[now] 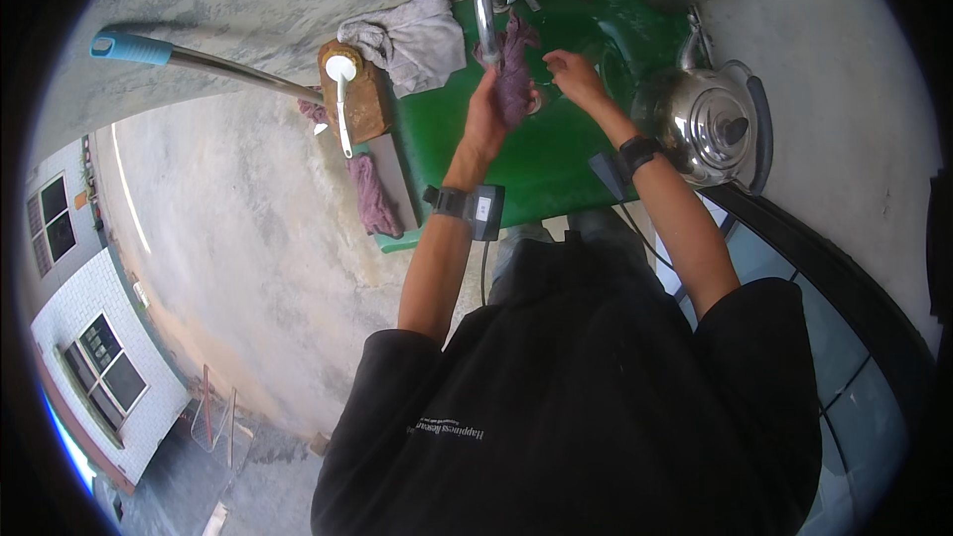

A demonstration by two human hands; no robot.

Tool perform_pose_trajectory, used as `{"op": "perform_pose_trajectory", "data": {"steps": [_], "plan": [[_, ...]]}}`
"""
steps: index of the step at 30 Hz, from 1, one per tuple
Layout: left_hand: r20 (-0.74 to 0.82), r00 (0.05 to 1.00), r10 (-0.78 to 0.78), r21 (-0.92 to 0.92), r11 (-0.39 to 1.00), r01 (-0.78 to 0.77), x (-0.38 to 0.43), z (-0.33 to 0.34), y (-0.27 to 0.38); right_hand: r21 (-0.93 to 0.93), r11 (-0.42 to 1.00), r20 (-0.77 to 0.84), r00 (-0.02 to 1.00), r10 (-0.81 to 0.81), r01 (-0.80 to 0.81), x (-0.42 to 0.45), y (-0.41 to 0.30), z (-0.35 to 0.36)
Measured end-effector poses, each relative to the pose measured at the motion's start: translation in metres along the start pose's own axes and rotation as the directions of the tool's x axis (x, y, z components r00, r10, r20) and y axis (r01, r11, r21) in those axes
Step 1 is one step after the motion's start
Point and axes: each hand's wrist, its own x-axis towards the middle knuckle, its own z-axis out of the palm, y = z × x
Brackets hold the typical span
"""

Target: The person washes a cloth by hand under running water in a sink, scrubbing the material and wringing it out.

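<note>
My left hand (485, 110) grips a bunched, wet-looking purple cloth (514, 71) under the curved metal faucet (484, 7). Its fingertips show at the cloth's right side. A short way to the right, my right hand (577, 80) hovers over the green sink (461, 152) with loosely bent fingers apart and nothing visible in them. The faucet spout partly covers the cloth's left edge. Whether water is running from it, I cannot tell. A shiny metal kettle (703, 130) with a dark handle stands at the sink's right edge, beside my right forearm.
A grey towel (421, 45) hangs over the sink's back left edge. Left of it, a white-handled brush (342, 100) lies on a brown block (368, 108). Another purple cloth (374, 197) lies nearer me. A blue-gripped metal pole (223, 67) leans at the left.
</note>
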Motion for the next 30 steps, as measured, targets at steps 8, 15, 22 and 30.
{"op": "perform_pose_trajectory", "data": {"steps": [8, 15, 22, 30], "plan": [[-0.159, 0.966, 0.205, 0.417, 0.901, -0.123, -0.015, 0.007, -0.014, 0.671, 0.727, 0.059, 0.987, 0.147, -0.148, -0.065, -0.069, 0.012], [-0.081, 0.976, 0.204, -0.026, 0.978, -0.207, -0.024, 0.000, -0.006, 0.853, 0.407, 0.228, 0.935, 0.271, -0.326, -0.060, -0.056, 0.005], [0.026, 0.999, 0.038, -0.230, 0.973, -0.031, -0.013, -0.009, 0.003, 0.874, 0.453, 0.156, 0.984, 0.085, -0.177, -0.063, -0.055, 0.013], [-0.044, 0.988, 0.147, -0.040, 0.988, -0.149, 0.013, -0.021, -0.007, 0.119, 0.984, 0.256, 0.954, -0.156, 0.129, -0.053, -0.076, 0.002]]}}
